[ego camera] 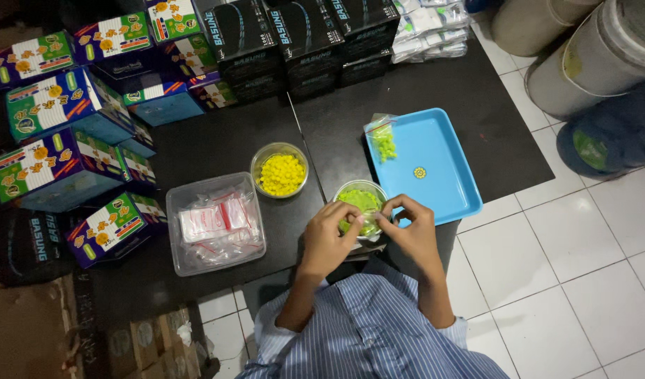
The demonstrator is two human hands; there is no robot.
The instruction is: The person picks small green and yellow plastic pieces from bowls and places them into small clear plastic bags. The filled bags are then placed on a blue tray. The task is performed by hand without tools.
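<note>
My hands meet over a round clear bowl (362,205) heaped with small lime-green pieces, standing upright at the near edge of the black desk (217,151), just beside the blue tray. Between my fingertips I pinch a small clear bag (373,223), held just above the bowl's near rim.

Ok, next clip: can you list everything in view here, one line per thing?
round tub of green pieces: one, clear, table edge, under both hands
round tub of yellow pieces: one, clear, left of the green tub
square tub of small zip bags: one, clear, further left
tray: one, blue, right side of table
filled bag of green pieces: one, on the tray's far left corner
small round piece: one, yellow, mid-tray
printed cartons: many, blue and purple, stacked left
black boxes: several, far edge
drums: three, grey and blue, floor at right
left hand: at the green tub
right hand: at the green tub
</note>
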